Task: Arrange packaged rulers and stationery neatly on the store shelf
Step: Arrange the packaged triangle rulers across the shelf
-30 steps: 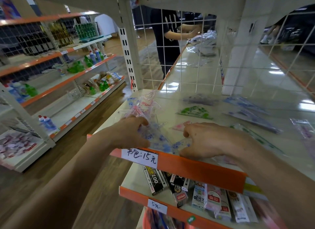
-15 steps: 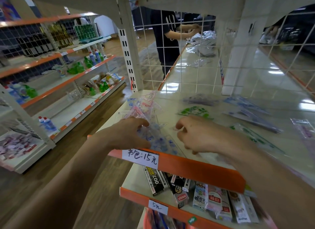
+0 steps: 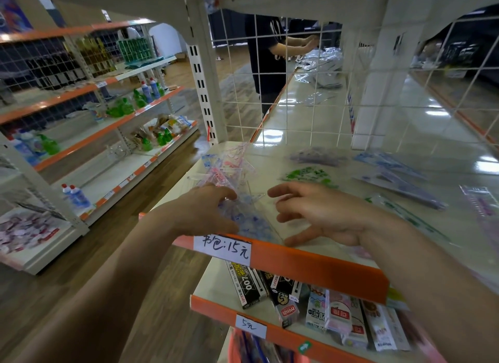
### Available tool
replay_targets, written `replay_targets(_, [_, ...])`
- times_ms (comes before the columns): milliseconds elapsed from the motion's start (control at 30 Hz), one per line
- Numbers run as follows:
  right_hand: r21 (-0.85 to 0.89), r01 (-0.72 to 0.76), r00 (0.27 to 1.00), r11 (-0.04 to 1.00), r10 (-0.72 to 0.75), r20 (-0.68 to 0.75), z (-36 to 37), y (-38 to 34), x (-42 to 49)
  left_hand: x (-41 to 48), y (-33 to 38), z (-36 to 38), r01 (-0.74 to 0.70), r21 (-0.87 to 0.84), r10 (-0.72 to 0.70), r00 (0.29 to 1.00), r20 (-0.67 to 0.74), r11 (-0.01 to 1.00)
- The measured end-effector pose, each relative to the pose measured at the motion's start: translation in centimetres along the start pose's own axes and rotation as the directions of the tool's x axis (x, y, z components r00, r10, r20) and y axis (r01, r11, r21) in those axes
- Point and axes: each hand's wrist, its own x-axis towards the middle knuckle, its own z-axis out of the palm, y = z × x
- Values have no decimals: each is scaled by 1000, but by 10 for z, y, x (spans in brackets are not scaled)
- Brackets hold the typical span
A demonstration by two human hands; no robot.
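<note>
A loose pile of clear packaged rulers [image 3: 229, 173] with pink and blue print lies at the left front of the cream shelf [image 3: 337, 160]. My left hand [image 3: 208, 211] rests on the near end of that pile, thumb and fingers curled round the blue-printed packs. My right hand [image 3: 321, 214] hovers just right of the pile with fingers spread and holds nothing. More packaged rulers lie flat on the shelf: a green-printed pack [image 3: 307, 175], a purple one [image 3: 316, 156], blue ones [image 3: 391, 162] and a long green one [image 3: 410, 216].
An orange shelf edge [image 3: 310, 265] with a handwritten price tag runs along the front. The shelf below holds boxed stationery [image 3: 318, 306]. A white wire grid [image 3: 297, 87] backs the shelf; a person in black stands behind it. Left shelving [image 3: 108, 135] holds bottles across the aisle.
My right hand lifted off the packs near the shelf edge, moved back and up, and spread its fingers. My left hand stayed on the pile.
</note>
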Motion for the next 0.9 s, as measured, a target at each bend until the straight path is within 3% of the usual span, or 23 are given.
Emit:
replay_targets(400, [344, -4, 1000, 939, 4, 1, 6, 11, 9, -6, -6, -3, -11, -163, 9, 1000, -13, 987])
replay_targets(533, [276, 24, 1000, 961, -24, -3, 13, 7, 15, -7, -8, -1, -21, -168, 15, 999, -38, 986])
replay_targets(900, [352, 34, 999, 935, -28, -23, 18, 10, 21, -6, -8, 5, -37, -216, 14, 994, -105, 976])
